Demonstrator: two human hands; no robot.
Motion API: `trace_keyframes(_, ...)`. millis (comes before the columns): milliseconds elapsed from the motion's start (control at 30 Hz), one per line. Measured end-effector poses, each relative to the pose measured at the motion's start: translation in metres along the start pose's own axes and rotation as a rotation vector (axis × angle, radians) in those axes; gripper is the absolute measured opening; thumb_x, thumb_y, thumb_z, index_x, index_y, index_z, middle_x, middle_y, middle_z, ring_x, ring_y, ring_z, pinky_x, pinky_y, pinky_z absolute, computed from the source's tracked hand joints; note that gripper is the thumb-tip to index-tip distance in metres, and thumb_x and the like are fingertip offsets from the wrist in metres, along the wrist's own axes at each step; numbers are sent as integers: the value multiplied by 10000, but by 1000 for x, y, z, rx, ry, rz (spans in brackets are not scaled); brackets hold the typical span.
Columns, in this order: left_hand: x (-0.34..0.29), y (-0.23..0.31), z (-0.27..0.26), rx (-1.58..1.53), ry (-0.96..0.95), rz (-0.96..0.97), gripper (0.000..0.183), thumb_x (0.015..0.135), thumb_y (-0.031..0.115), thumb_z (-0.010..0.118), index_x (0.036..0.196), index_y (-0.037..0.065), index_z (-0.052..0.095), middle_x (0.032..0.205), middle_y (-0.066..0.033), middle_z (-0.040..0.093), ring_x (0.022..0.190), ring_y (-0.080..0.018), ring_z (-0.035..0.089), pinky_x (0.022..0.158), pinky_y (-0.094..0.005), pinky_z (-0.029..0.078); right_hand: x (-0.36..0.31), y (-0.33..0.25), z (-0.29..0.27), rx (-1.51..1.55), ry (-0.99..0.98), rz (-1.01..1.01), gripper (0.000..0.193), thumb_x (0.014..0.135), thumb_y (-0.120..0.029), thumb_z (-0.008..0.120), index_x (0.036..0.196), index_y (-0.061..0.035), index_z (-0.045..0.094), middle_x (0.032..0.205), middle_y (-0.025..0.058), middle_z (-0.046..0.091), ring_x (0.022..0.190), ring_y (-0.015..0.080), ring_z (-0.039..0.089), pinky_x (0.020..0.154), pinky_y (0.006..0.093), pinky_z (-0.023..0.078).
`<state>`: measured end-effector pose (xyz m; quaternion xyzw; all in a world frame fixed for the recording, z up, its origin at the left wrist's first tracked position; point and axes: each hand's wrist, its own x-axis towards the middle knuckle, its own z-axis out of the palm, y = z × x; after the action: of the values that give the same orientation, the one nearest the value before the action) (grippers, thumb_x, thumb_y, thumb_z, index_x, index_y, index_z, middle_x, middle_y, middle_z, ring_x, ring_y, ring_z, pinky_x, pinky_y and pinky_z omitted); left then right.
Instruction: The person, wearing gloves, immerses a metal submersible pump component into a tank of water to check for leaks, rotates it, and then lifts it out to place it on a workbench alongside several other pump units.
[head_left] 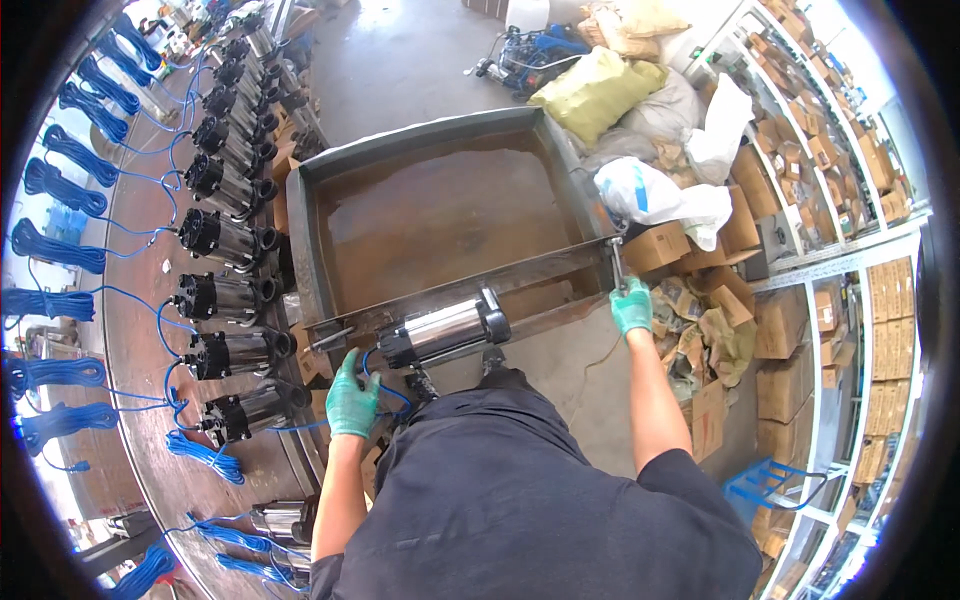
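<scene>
A silver submersible pump with black ends (445, 332) lies on its side at the near edge of a grey metal tank (300, 225) of brownish water. My left hand (352, 397), in a green glove, is just left of the pump's black end, thumb and fingers apart. Beside that hand runs a blue cable (396, 398); whether my fingers touch it I cannot tell. At the tank's near right corner my right hand (632, 309), also gloved in green, closes around the lower end of an upright metal handle (617, 264).
Several similar pumps (222, 240) stand in a row on the brown bench (135, 335) at left, with coiled blue cables (60, 247). Sacks (600, 92) and cardboard boxes (657, 247) crowd the right side. White shelving (838, 250) stands farther right, near a blue metal frame (768, 484).
</scene>
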<state>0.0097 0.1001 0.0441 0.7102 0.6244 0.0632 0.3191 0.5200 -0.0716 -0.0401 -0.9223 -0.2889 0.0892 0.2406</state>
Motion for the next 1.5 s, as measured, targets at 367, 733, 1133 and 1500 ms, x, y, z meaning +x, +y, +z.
trace_keyframes(367,-27,-62,-8,107,3,-46,334,885,338,696,1113,95,717,1052,-159,735,978,-353,700,855,-442,553,-60,-323,-237,-793,-447,-1338,78,800,-122,644,867,-97,674,825,58,648,859,254,648,782,371,503)
trace_keyframes(733,-20,-79,-2,122,-104,-48,389,925,400,627,1169,105,696,1123,-171,717,1059,-373,667,911,-461,525,-159,-441,-251,-749,-878,-1312,531,912,-331,700,1323,-12,589,1339,217,590,1235,275,579,1046,401,435)
trace_keyframes(1133,-28,-85,-5,136,-121,-85,407,949,406,607,1218,106,668,1165,-170,707,1087,-375,658,936,-457,519,-178,-443,-248,-692,-936,-1462,440,894,-294,685,1232,-22,610,1240,197,608,1152,276,599,978,400,455)
trace_keyframes(1500,-29,-93,-10,155,-201,-153,437,947,445,578,1199,101,670,1142,-185,708,1070,-377,667,918,-478,519,-161,-423,-188,-638,-955,-1294,357,877,-260,671,1148,-31,629,1150,179,624,1076,276,617,916,400,473)
